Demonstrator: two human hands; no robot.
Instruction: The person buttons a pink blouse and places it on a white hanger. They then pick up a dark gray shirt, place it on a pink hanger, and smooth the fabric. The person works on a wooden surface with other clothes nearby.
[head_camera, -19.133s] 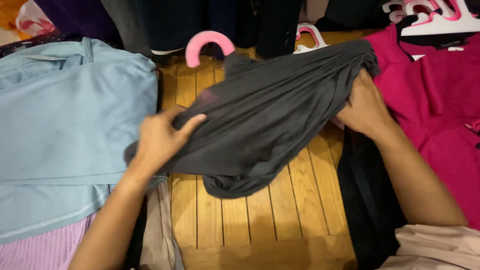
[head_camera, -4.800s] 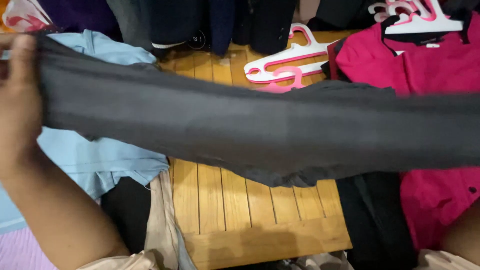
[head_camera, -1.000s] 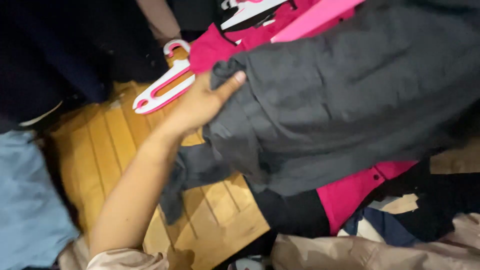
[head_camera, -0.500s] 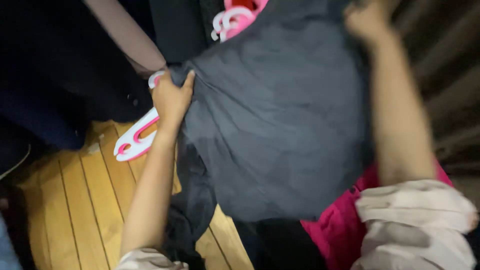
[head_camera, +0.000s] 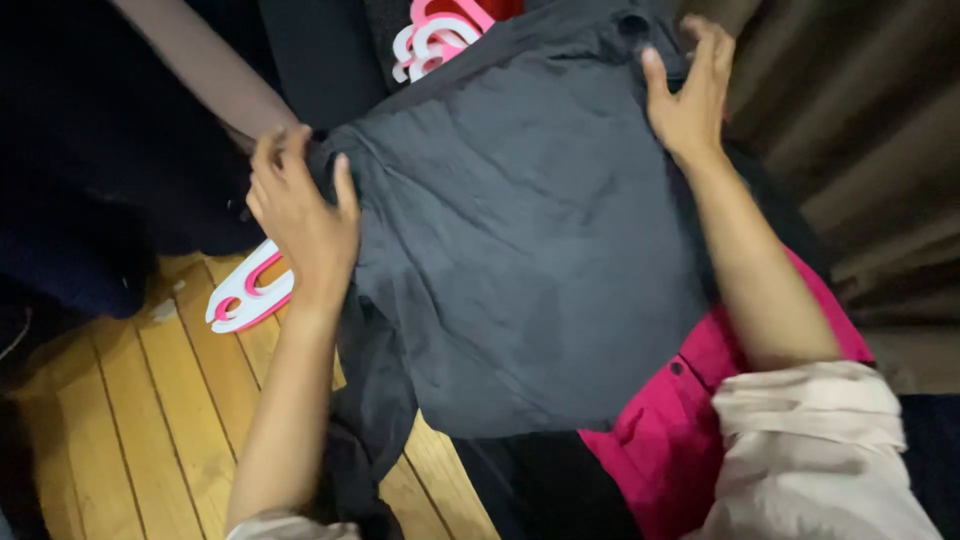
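A dark grey garment (head_camera: 520, 240) lies spread flat over a pile of clothes. My left hand (head_camera: 300, 215) grips its left edge, with the thumb on top of the cloth. My right hand (head_camera: 688, 88) holds the garment's top right corner, fingers curled over the edge. Under the grey garment lies a magenta shirt (head_camera: 690, 420) with buttons. My rolled-up pale sleeve (head_camera: 810, 450) shows at the lower right.
A pink and white hanger (head_camera: 245, 292) lies on the wooden slatted surface (head_camera: 150, 420) at the left. More pink and white hangers (head_camera: 435, 35) lie beyond the garment. Another person's bare arm (head_camera: 205, 75) reaches in from the upper left over dark clothing.
The grey garment has been carried from the left to the right, over the magenta shirt, and is now spread flatter. My hands have moved apart to its two upper corners.
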